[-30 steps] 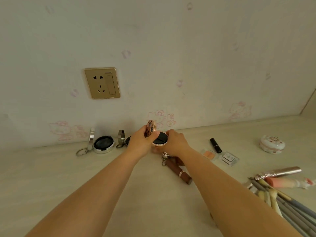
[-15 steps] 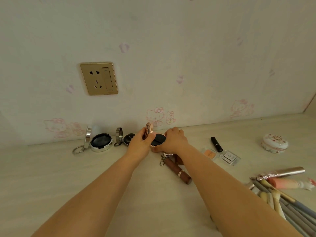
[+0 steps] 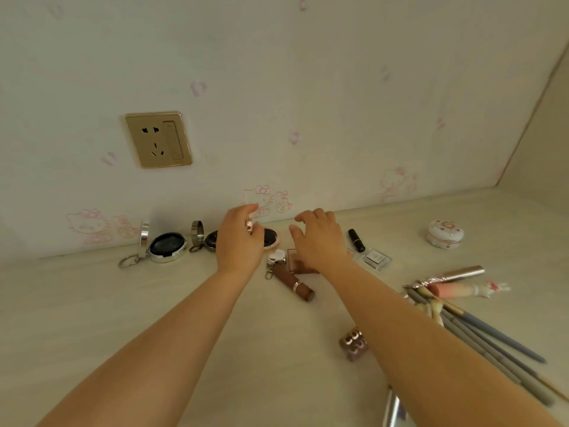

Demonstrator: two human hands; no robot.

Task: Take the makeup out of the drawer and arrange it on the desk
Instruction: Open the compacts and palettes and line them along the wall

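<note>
A small rose-gold compact (image 3: 270,237) lies open on the desk by the wall, dark inside. My left hand (image 3: 238,241) pinches its raised lid between thumb and fingers. My right hand (image 3: 318,237) hovers just right of the compact with fingers spread, holding nothing. Left of it stand two open silver compacts, a large one (image 3: 166,246) and a small one (image 3: 204,238). A brown lipstick tube (image 3: 292,282) with a charm lies below my hands. A black lipstick (image 3: 356,240) and a clear eyeshadow case (image 3: 375,257) lie to the right.
A white floral round box (image 3: 445,234) sits far right. Several pencils and brushes (image 3: 480,331), a silver tube (image 3: 455,274) and a pink tube (image 3: 462,289) are piled at the right. A small brown box (image 3: 354,343) lies near my right forearm. A gold wall socket (image 3: 158,139) is above.
The compact has been set down on the desk by the wall. My right hand let go of it and lifted off to the right with fingers spread. My left hand still holds the lid.
</note>
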